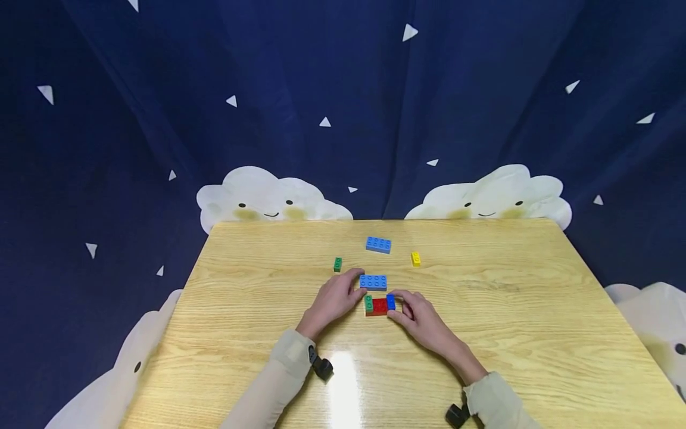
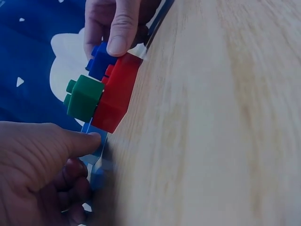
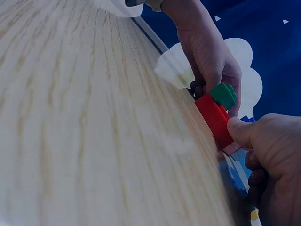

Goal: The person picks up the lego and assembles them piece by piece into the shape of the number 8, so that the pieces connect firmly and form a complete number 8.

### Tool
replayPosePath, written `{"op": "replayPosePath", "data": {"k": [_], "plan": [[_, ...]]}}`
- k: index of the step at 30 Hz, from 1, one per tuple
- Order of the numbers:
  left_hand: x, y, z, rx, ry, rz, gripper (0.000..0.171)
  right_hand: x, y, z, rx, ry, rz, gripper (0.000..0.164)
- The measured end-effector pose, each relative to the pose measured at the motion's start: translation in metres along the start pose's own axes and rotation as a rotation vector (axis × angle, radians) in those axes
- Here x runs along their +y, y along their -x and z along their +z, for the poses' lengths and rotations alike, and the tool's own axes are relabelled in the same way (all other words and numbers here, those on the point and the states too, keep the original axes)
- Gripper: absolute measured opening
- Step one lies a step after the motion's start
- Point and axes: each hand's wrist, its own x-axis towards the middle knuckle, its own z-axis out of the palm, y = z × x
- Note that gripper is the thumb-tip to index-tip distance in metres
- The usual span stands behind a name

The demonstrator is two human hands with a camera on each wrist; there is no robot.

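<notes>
A red building brick (image 1: 379,307) lies on the table with a small green brick (image 1: 368,303) on its left end and a small dark blue brick (image 1: 390,302) on its right end. My right hand (image 1: 423,322) pinches the dark blue brick between thumb and fingers. Just behind the red brick is a long blue brick (image 1: 373,282) with two rows of studs. My left hand (image 1: 334,299) grips its left end, the thumb at the near side and a finger at the far side. In the left wrist view, the left thumb (image 2: 84,142) partly covers this blue brick.
Farther back on the wooden table (image 1: 482,286) lie another long blue brick (image 1: 378,245), a small green brick (image 1: 337,264) and a small yellow brick (image 1: 415,259). A dark blue curtain (image 1: 364,89) with white triangles and clouds hangs behind the table.
</notes>
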Motion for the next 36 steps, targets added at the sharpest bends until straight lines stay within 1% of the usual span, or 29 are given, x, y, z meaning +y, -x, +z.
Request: {"op": "replayPosePath", "data": {"k": [6, 10, 16, 27, 31, 33, 36], "plan": [[0.000, -0.003, 0.002, -0.003, -0.017, 0.005, 0.046, -0.001, 0.001, 0.000, 0.006, -0.001, 0.000, 0.040], [-0.001, -0.002, 0.004, 0.003, -0.020, 0.007, 0.042, 0.001, 0.001, 0.001, 0.000, -0.006, 0.017, 0.041], [-0.003, 0.001, 0.003, 0.023, -0.001, 0.005, 0.040, 0.003, 0.001, 0.002, 0.003, -0.002, 0.006, 0.042], [-0.001, 0.009, -0.003, 0.065, 0.038, 0.016, 0.042, 0.002, -0.001, 0.002, -0.003, 0.001, 0.002, 0.043], [0.002, 0.012, -0.006, 0.080, 0.042, 0.035, 0.041, 0.002, -0.002, 0.002, 0.005, 0.001, -0.001, 0.044], [0.004, 0.013, -0.009, 0.083, 0.041, 0.045, 0.040, 0.001, -0.002, 0.002, 0.007, 0.001, -0.002, 0.044], [0.006, 0.016, -0.011, 0.078, 0.039, 0.041, 0.042, 0.001, -0.002, 0.002, 0.003, 0.001, -0.003, 0.045]]}}
